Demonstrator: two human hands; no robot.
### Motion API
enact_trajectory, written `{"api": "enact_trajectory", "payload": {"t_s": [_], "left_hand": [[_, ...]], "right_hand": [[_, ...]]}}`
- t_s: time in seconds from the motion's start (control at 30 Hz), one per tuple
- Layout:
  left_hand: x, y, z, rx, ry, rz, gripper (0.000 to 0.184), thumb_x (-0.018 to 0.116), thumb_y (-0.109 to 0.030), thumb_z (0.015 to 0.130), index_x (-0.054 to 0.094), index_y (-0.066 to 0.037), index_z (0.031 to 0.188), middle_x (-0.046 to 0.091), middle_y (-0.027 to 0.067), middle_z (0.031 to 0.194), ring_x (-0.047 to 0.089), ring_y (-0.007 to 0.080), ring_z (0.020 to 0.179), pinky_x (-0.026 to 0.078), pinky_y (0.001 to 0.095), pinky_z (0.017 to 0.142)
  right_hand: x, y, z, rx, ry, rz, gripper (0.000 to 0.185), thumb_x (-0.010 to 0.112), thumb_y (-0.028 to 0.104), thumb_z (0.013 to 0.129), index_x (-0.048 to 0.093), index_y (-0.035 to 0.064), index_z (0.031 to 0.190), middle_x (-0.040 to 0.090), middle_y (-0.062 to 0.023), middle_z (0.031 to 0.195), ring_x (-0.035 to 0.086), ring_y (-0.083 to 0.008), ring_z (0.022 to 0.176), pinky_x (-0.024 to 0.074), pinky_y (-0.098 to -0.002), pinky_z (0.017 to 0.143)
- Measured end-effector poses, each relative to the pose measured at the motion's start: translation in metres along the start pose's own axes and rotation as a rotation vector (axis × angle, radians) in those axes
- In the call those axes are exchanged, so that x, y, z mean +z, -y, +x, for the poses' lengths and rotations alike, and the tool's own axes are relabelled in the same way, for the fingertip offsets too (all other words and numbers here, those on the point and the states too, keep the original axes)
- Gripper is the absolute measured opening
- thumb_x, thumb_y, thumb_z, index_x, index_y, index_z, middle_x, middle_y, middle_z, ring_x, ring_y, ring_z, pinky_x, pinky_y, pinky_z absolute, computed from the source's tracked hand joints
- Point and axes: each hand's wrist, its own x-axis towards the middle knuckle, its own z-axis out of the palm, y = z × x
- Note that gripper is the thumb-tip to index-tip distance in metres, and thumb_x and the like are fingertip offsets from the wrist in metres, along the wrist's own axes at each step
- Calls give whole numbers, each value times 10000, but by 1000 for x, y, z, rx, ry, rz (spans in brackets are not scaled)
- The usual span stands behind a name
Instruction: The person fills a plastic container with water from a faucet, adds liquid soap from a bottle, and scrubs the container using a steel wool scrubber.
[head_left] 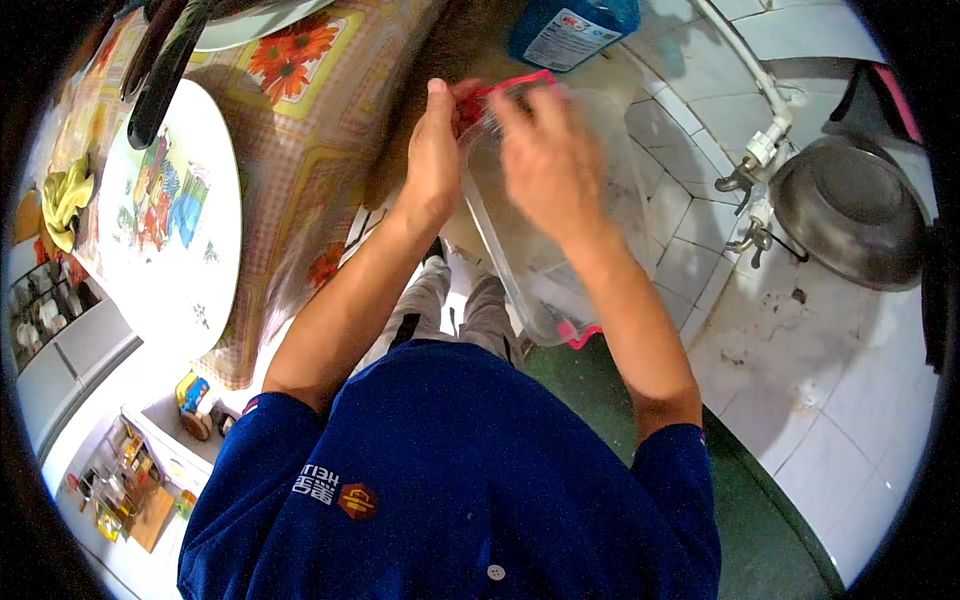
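A clear plastic box [480, 220] with pink-red latches lies in front of me, tilted in view. My left hand [434, 155] is at its far left corner, thumb up, with its fingers curled around the red end piece [468, 108]. Just right of it, my right hand [552, 170] is over the box beside the far red strip [522, 82]. Motion smears its fingers, so what they touch is unclear. Another pink latch [580, 336] shows at the box's near end, partly behind my right forearm.
A patterned tablecloth [290, 140] on the left bears a large white decorated plate [215, 260] and dark handles [160, 95]. A blue liquid bottle [572, 35] stands beyond the box. Taps [745, 180] and a dark pan [850, 210] are at the tiled wall, right.
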Motion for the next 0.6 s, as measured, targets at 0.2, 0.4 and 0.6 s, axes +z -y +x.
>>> {"api": "enact_trajectory", "payload": {"t_s": [0.2, 0.4, 0.6], "left_hand": [[-8, 1, 7, -149, 71, -260, 716, 188, -552, 1024, 563, 23, 1229, 626, 122, 1113, 549, 216, 1045, 402, 345, 987], [-6, -4, 5, -184, 35, -284, 699, 188, -553, 1023, 585, 0, 1178, 637, 114, 1064, 566, 213, 995, 417, 329, 948], [-5, 1, 14, -150, 69, -230, 676, 213, -552, 1024, 609, -11, 1110, 625, 68, 940, 551, 186, 900, 427, 316, 882]], "right_hand": [[5, 9, -10, -96, -78, 0, 367, 632, 109, 787, 631, 79, 1153, 557, -139, 1096, 567, -332, 958, 509, -416, 765], [6, 22, -11, -126, 8, 112, 414, 640, 58, 768, 634, 65, 1182, 559, -141, 1134, 566, -330, 959, 498, -417, 809], [17, 14, -24, -11, -145, 255, 417, 639, 46, 784, 634, 74, 1201, 555, -154, 1130, 562, -347, 986, 487, -432, 833]]}}
